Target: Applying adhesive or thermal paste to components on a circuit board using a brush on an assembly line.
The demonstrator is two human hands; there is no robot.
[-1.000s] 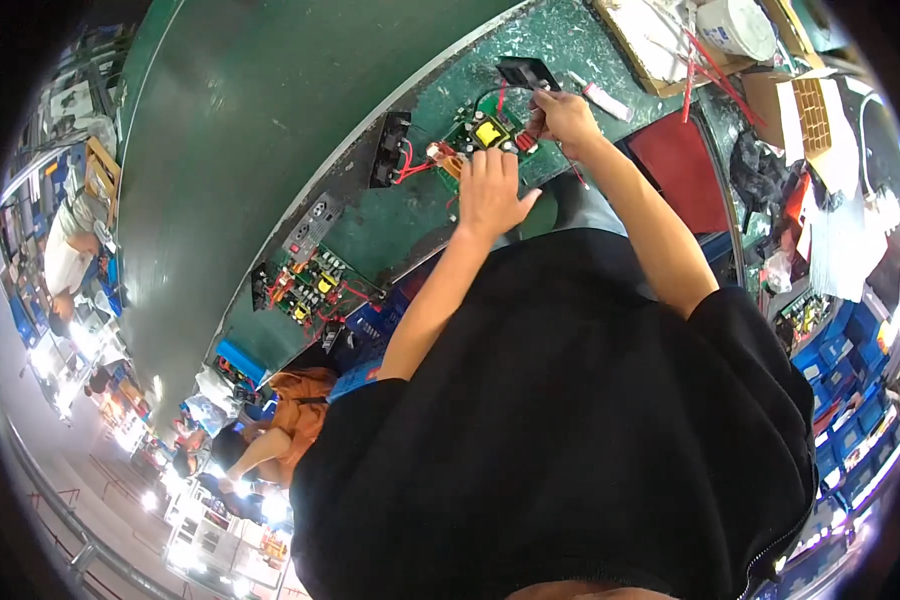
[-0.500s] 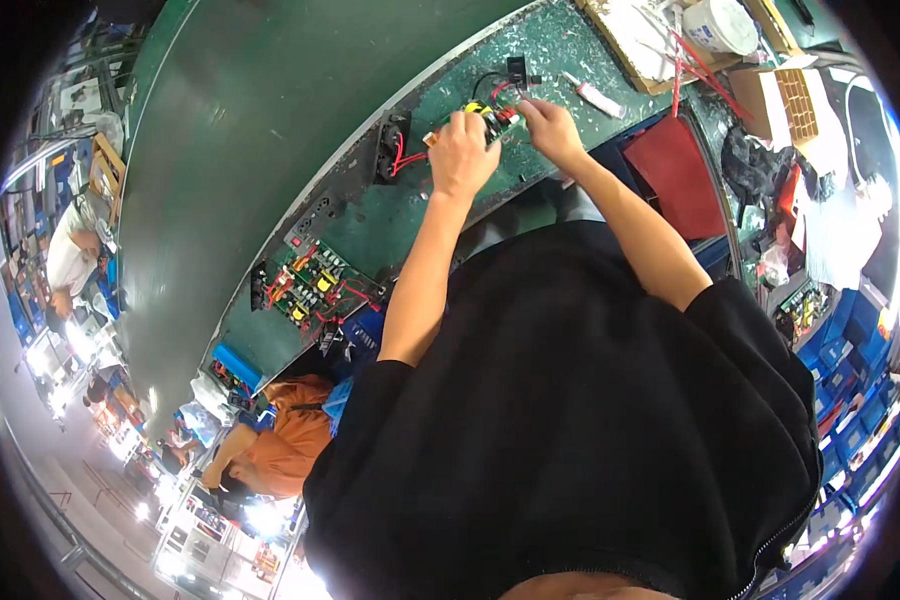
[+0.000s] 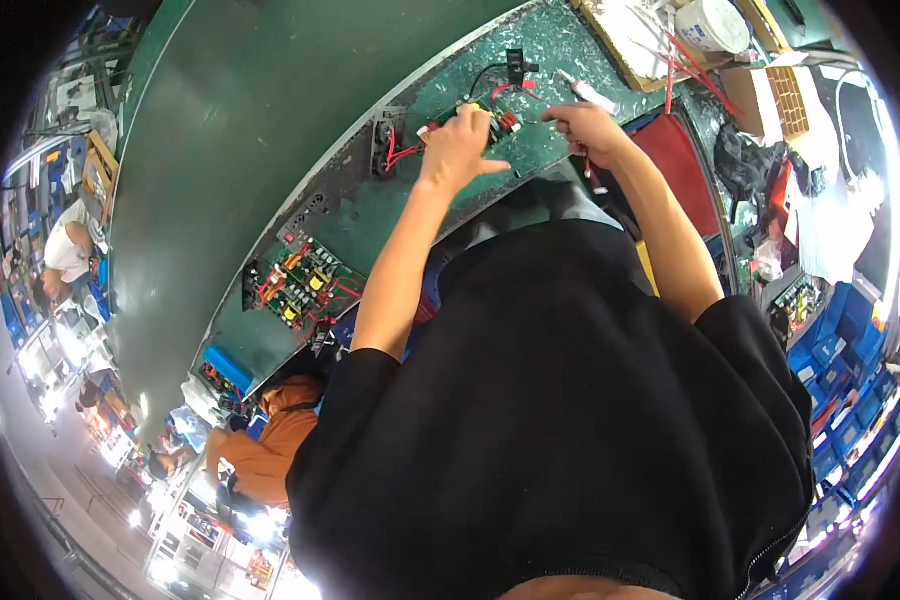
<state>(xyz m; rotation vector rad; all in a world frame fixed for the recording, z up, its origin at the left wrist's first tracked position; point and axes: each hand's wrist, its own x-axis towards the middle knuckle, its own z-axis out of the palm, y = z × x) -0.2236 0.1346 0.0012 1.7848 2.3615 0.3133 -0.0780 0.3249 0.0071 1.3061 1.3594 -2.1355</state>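
Note:
My left hand (image 3: pixel 457 147) rests over the left part of a green circuit board (image 3: pixel 500 124) with yellow and red parts, its fingers stretched out and the thumb held apart. Red wires (image 3: pixel 398 156) run from the board to a black panel (image 3: pixel 381 145) at its left. Beyond the board, a black fitting (image 3: pixel 515 66) hangs on by black and red leads. My right hand (image 3: pixel 592 133) is raised off the board to the right, index finger pointing left and the other fingers curled. A thin dark red piece with a pale end (image 3: pixel 596 182) hangs below that hand; its kind is unclear.
A white tube (image 3: pixel 596 97) lies beyond my right hand. Another populated circuit board (image 3: pixel 300 285) sits at the left of the bench. A red sheet (image 3: pixel 678 170), a cardboard box (image 3: pixel 753 103) and a white bucket (image 3: pixel 715 25) stand right. A person in orange (image 3: pixel 280 450) is at lower left.
My right hand has drawn away from the board toward the right. The left thumb has spread out from the fingers, and that hand stays over the board.

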